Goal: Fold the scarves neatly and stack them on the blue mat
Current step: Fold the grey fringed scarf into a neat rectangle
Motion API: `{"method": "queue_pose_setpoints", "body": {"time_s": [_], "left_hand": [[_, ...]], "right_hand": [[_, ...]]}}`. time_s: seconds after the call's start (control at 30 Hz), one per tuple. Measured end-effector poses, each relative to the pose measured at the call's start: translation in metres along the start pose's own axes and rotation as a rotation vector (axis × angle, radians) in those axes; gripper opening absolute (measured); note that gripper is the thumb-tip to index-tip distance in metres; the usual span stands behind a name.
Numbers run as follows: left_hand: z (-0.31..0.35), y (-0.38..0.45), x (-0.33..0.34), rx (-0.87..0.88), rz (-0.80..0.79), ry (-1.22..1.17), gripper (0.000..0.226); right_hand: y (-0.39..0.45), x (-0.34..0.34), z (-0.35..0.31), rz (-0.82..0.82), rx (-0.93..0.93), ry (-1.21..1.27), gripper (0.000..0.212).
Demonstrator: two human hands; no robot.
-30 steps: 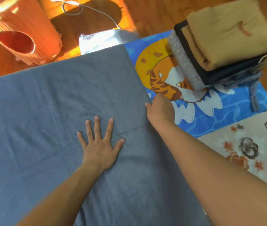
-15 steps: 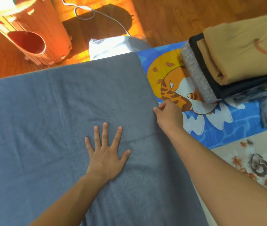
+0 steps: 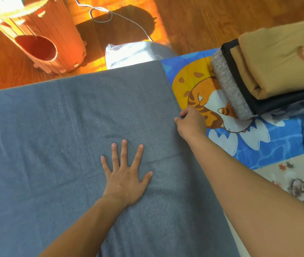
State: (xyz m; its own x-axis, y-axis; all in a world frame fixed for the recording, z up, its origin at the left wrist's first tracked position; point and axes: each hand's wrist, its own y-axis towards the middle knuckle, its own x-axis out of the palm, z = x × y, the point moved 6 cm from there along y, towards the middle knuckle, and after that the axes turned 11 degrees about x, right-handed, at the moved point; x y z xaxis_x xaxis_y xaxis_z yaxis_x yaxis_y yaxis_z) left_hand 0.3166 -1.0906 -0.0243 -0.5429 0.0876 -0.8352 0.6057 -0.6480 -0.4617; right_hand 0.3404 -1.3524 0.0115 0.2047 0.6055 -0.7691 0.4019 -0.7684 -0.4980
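Observation:
A large grey-blue scarf lies spread flat across most of the view. My left hand presses flat on it near the middle, fingers spread. At the scarf's right edge my right hand pinches the fabric with curled fingers. To the right lies the blue mat with a cat picture. On its far end sits a stack of folded scarves: tan on top, black and grey below.
A wooden slatted cylinder stands at the top left on the wood floor, with a white cable beside it. A clear plastic bag lies beyond the scarf. A cream floral mat borders the blue mat at the lower right.
Both hands stay in the same places on the scarf. The view has shifted a little, so the stack and the mat sit further right and lower in frame.

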Motion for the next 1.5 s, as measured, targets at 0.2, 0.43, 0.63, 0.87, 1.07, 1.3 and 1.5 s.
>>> {"method": "queue_pose_setpoints", "body": {"time_s": [0.2,0.43,0.63,0.87,1.07,1.3,1.5], "left_hand": [[0.000,-0.001,-0.001,0.004,-0.012,-0.005,0.083],[0.006,-0.006,-0.017,-0.001,0.199,0.001,0.072],[-0.027,0.031,-0.033,-0.026,0.318,0.133,0.068],[-0.047,0.057,-0.045,-0.046,0.332,0.187,0.069],[-0.047,0.056,-0.047,-0.032,0.344,0.226,0.068],[-0.046,0.056,-0.050,-0.020,0.374,0.231,0.067],[-0.047,0.057,-0.049,-0.016,0.383,0.240,0.066]], "right_hand": [[0.004,0.002,-0.009,0.012,0.020,-0.021,0.014],[0.014,-0.026,-0.007,0.202,0.018,0.146,0.011],[0.029,-0.014,0.000,0.168,0.001,-0.037,0.019],[0.047,-0.004,-0.038,0.054,-0.054,-0.013,0.032],[0.091,0.005,-0.109,0.038,-0.129,0.124,0.041],[0.133,0.015,-0.178,0.017,-0.258,0.206,0.039],[0.174,0.001,-0.184,0.168,-0.174,0.197,0.016]]}}
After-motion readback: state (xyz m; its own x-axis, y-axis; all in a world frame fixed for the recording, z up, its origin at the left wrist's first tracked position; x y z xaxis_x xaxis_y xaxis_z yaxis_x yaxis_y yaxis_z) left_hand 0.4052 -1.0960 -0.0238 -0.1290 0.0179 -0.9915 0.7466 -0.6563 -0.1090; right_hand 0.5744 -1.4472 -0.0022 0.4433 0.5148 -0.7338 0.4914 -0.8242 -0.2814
